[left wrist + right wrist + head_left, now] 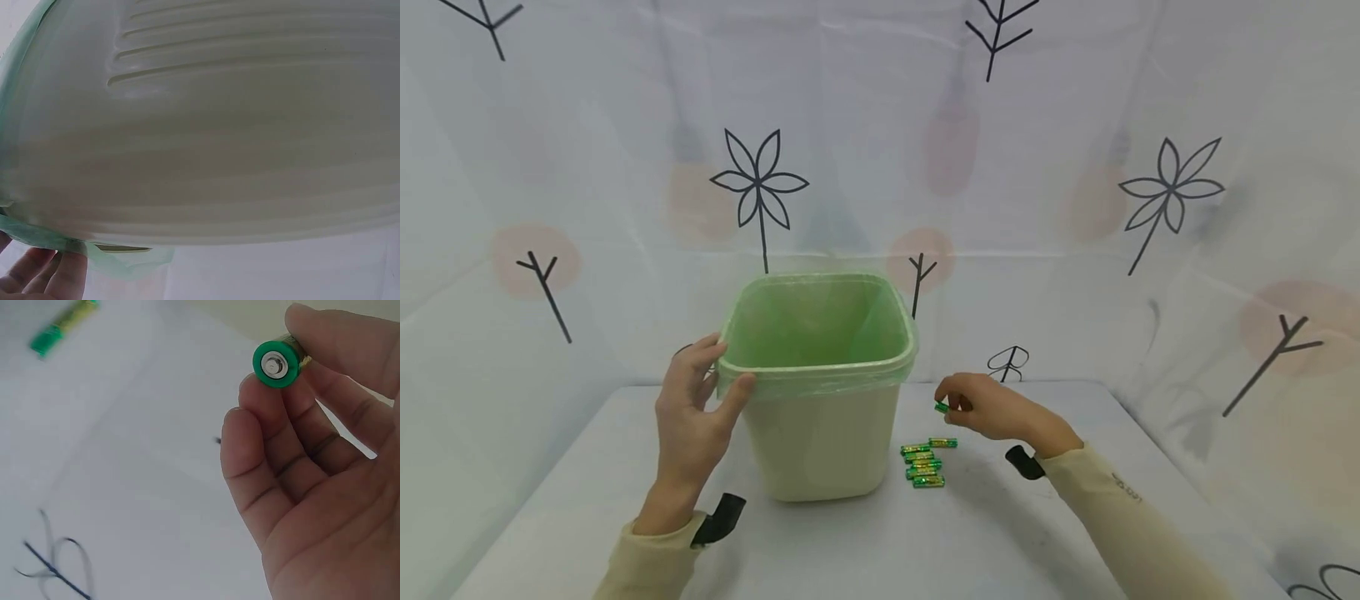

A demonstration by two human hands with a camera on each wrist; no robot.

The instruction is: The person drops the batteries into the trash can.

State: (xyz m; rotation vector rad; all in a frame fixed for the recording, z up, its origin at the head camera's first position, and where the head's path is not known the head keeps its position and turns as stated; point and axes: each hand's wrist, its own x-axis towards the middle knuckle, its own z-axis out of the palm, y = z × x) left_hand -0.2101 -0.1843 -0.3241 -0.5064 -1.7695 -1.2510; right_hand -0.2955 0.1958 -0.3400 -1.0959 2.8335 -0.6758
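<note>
A pale green trash bin (827, 442) with a thin translucent green liner folded over its rim stands upright on the table, left of centre. My left hand (696, 417) holds the bin's rim at its left side, thumb on the front and fingers farther back on the liner. In the left wrist view the bin's ribbed wall (219, 144) fills most of the picture. My right hand (988, 406) pinches one green and gold battery (275, 364) between thumb and fingers, above the table and right of the bin. Several similar batteries (925, 464) lie in a loose column beside the bin.
The white table (827, 550) runs up to a white backdrop cloth (850, 225) printed with plants. A black wrist strap piece (720, 518) shows below the left hand, and another (1025, 462) below the right.
</note>
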